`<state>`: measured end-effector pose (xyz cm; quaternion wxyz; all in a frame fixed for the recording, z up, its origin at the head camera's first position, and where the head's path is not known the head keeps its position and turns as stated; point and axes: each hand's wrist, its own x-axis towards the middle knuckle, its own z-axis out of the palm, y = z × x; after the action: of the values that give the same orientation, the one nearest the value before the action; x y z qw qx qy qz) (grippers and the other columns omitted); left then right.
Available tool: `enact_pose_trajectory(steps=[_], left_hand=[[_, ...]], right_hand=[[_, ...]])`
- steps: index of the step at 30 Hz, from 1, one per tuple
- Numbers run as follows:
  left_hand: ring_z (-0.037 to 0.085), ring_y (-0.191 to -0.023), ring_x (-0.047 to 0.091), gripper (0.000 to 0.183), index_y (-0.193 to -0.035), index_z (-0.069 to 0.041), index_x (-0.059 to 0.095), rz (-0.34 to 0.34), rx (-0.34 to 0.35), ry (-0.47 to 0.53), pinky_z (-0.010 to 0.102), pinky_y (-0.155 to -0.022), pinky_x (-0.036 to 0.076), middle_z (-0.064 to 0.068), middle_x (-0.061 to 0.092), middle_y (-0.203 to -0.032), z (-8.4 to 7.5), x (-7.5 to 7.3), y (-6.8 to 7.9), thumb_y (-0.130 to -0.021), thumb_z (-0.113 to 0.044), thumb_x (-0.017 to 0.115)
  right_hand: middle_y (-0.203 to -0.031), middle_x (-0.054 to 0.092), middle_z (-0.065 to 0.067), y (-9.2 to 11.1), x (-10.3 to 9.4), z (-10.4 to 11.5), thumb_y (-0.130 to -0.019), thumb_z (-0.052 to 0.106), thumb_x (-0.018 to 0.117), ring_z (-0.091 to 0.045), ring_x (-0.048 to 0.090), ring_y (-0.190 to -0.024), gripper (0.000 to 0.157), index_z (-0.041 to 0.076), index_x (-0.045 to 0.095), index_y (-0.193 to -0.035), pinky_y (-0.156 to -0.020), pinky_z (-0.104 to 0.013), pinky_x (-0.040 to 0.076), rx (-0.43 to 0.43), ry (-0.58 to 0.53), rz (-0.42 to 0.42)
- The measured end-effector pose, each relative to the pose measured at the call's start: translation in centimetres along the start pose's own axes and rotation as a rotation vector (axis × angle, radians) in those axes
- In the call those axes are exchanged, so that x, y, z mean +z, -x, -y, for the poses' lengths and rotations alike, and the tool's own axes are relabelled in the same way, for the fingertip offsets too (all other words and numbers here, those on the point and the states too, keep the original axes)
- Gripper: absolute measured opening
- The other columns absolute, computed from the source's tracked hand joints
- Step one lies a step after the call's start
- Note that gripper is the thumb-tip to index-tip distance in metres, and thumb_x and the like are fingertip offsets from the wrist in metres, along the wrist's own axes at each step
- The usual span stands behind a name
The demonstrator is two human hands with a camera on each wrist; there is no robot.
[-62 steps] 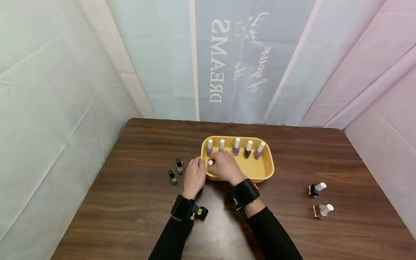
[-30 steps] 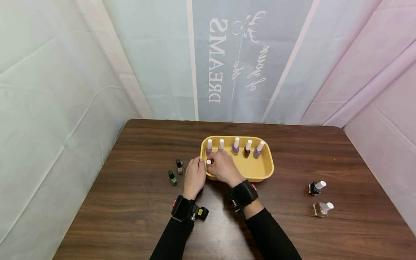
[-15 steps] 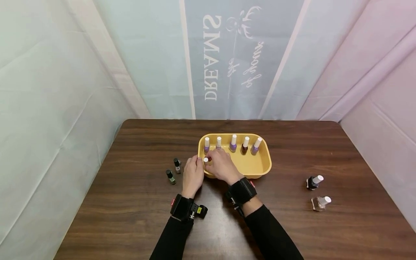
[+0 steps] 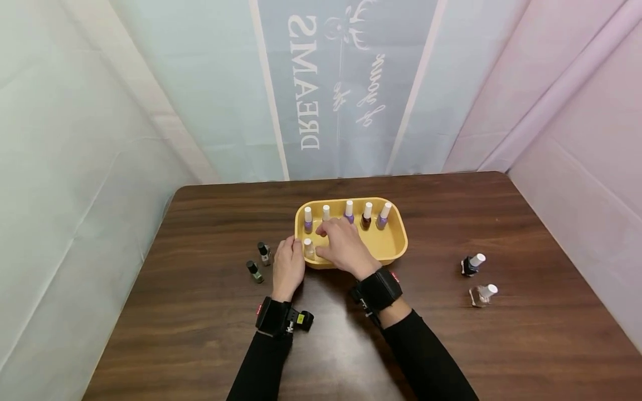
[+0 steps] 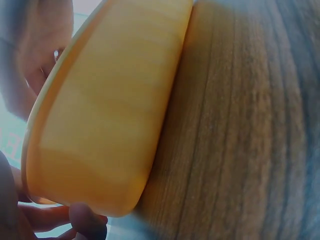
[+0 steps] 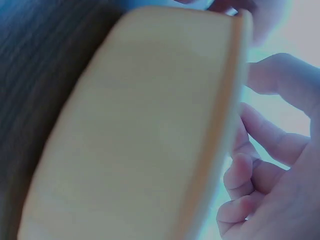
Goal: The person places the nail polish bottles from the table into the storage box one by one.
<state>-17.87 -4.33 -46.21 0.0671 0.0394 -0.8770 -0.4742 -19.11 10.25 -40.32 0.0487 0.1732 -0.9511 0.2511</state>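
Note:
A yellow tray point(image 4: 381, 242) stands on the table with several white-capped nail polish bottles inside. My left hand point(image 4: 289, 270) grips the tray's left end; in the left wrist view its fingers point(image 5: 45, 215) are at the tray's corner, against the outer wall point(image 5: 110, 110). A clear nail polish bottle point(image 4: 308, 249) stands upright in the front left corner. Just right of it is my right hand point(image 4: 347, 248), reaching over the front rim, thumb and index finger spread apart and nothing between them. The right wrist view shows the tray wall point(image 6: 135, 110) hiding the bottles.
Along the tray's back side stand purple bottles point(image 4: 383, 218) and a dark brown one point(image 4: 366, 218). Two black-capped bottles point(image 4: 254, 272) are on the table at left. At right lie a dark bottle point(image 4: 470, 266) and a clear bottle point(image 4: 480, 295), both white-capped.
My right thumb and fingers have parted from the clear nail polish bottle, which now stands free in the corner. The left hand stays at the tray's end. The head view has shifted.

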Motion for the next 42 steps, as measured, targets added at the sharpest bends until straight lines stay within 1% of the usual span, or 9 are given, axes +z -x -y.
enact_pose_trajectory(steps=[6,11,15,18,21,27,31,37,42], left_hand=[[0.029,-0.107,0.053,0.047,-0.128,-0.003,0.055,-0.007,-0.010,0.015,0.047,-0.091,0.043,0.016,0.057,-0.117,0.3,-0.3,0.0,-0.101,-0.032,0.030],[0.030,-0.107,0.053,0.048,-0.128,-0.002,0.055,-0.014,-0.015,0.012,0.048,-0.091,0.043,0.017,0.058,-0.117,0.6,-0.3,0.1,-0.101,-0.032,0.030],[0.030,-0.108,0.053,0.048,-0.127,-0.002,0.055,-0.019,-0.025,0.003,0.048,-0.092,0.042,0.018,0.057,-0.117,0.7,-0.3,0.2,-0.101,-0.033,0.030],[0.030,-0.109,0.052,0.047,-0.128,-0.002,0.055,-0.017,-0.029,0.006,0.048,-0.093,0.042,0.018,0.057,-0.118,0.6,-0.2,0.3,-0.101,-0.032,0.031],[0.030,-0.110,0.052,0.047,-0.128,-0.002,0.055,-0.014,-0.028,0.010,0.048,-0.093,0.042,0.018,0.057,-0.119,0.5,-0.1,0.4,-0.101,-0.032,0.031],[0.030,-0.111,0.052,0.048,-0.129,-0.001,0.054,-0.003,-0.017,0.017,0.049,-0.094,0.041,0.019,0.056,-0.120,0.3,0.0,0.6,-0.101,-0.032,0.030],[0.030,-0.112,0.051,0.049,-0.130,-0.001,0.053,0.003,-0.010,0.023,0.049,-0.095,0.041,0.019,0.055,-0.122,0.3,0.0,0.7,-0.101,-0.034,0.030],[0.031,-0.113,0.051,0.051,-0.131,-0.001,0.051,0.016,-0.002,0.028,0.049,-0.095,0.040,0.019,0.055,-0.122,0.2,0.1,0.8,-0.101,-0.036,0.029],[0.031,-0.112,0.050,0.051,-0.131,0.000,0.051,0.015,0.007,0.026,0.050,-0.095,0.040,0.020,0.055,-0.122,0.0,0.3,0.9,-0.101,-0.035,0.029]], right_hand=[[-0.100,0.065,-0.005,1.1,-1.9,-0.6,-0.076,0.020,0.068,-0.024,0.051,-0.096,0.026,0.009,0.068,-0.099,-0.083,-0.041,0.040,-0.009,-0.045,-0.064],[-0.101,0.065,-0.006,2.2,-3.8,-2.1,-0.076,0.021,0.068,-0.025,0.051,-0.096,0.027,0.008,0.069,-0.101,-0.084,-0.043,0.038,0.031,-0.075,-0.122],[-0.099,0.066,-0.009,3.3,-5.7,-3.8,-0.077,0.020,0.069,-0.027,0.050,-0.095,0.025,0.008,0.068,-0.099,-0.087,-0.050,0.035,0.040,-0.109,-0.144],[-0.100,0.067,-0.011,4.7,-7.4,-5.7,-0.078,0.021,0.069,-0.029,0.050,-0.095,0.025,0.007,0.068,-0.098,-0.087,-0.051,0.035,0.058,-0.116,-0.145],[-0.103,0.066,-0.012,6.5,-9.0,-8.0,-0.079,0.022,0.070,-0.029,0.049,-0.093,0.028,0.005,0.068,-0.101,-0.081,-0.046,0.037,0.107,-0.103,-0.142],[-0.107,0.062,-0.017,11.2,-12.2,-12.6,-0.084,0.032,0.067,-0.030,0.049,-0.092,0.036,0.005,0.065,-0.108,-0.076,-0.045,0.039,0.236,-0.063,-0.164],[-0.108,0.060,-0.018,14.4,-13.8,-15.3,-0.086,0.040,0.063,-0.028,0.049,-0.090,0.044,0.006,0.062,-0.113,-0.072,-0.044,0.039,0.317,-0.076,-0.166],[-0.091,0.059,-0.012,18.3,-14.5,-19.9,-0.084,0.040,0.064,-0.017,0.049,-0.069,0.045,0.011,0.060,-0.118,-0.057,-0.030,0.041,0.392,-0.132,-0.147],[-0.091,0.056,-0.012,19.7,-13.7,-22.6,-0.084,0.039,0.065,-0.015,0.046,-0.070,0.049,0.008,0.058,-0.121,-0.057,-0.028,0.040,0.409,-0.198,-0.121]])
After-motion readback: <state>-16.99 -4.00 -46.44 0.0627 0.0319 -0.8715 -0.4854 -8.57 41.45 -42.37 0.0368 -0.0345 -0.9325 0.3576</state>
